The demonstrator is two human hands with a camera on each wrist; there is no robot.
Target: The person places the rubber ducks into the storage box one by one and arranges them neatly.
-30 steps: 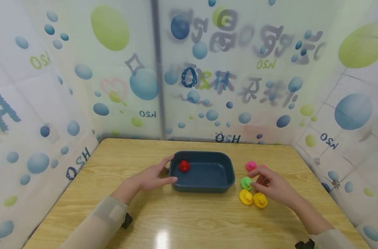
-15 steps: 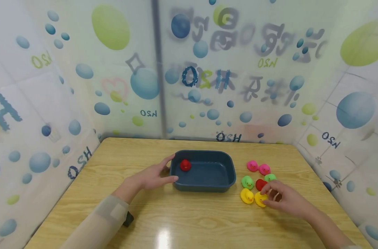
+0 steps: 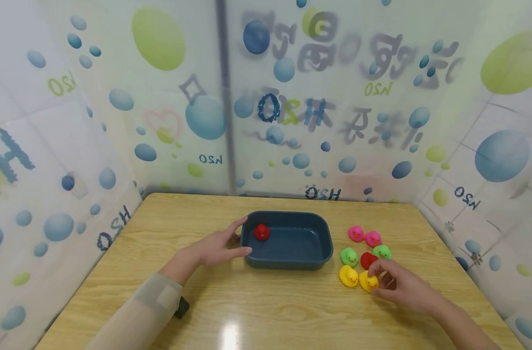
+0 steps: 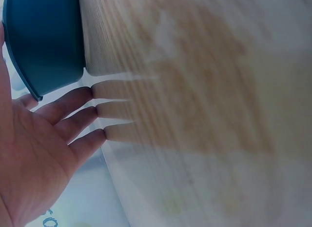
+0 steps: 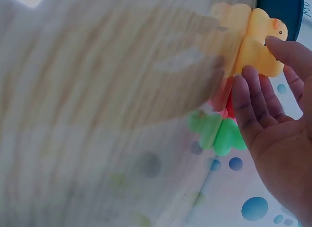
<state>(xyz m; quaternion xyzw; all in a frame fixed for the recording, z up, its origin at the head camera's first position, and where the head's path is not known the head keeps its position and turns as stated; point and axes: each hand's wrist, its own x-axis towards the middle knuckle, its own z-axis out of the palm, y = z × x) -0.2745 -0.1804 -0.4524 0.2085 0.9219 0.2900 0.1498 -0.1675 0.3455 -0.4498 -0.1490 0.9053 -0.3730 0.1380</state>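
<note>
In the head view, my left hand [image 3: 211, 249] rests against the left end of a dark blue rectangular basin [image 3: 288, 265]. Its thumb and fingers are spread, and the left wrist view shows several extended fingers below the basin wall [image 4: 46, 41]. One red rubber duck [image 3: 261, 232] sits inside, at the left. My right hand [image 3: 403, 287] has thumb and fingertips on opposite sides of a yellow rubber duck [image 3: 368, 281], pinching it at the table. Another yellow duck [image 3: 348, 276] stands just left of it. In the right wrist view, the thumb touches the pinched duck [image 5: 265, 51].
Behind the right hand are a red duck [image 3: 368, 260], two green ducks [image 3: 349, 256] and two pink ducks [image 3: 356, 234]. All stand on the wooden table [image 3: 266, 301], right of the basin. Patterned curtains [image 3: 183, 160] enclose the table's back and sides.
My right hand has moved from above the green and red ducks toward the front, down to the right-hand yellow duck. My left hand stays at the basin.
</note>
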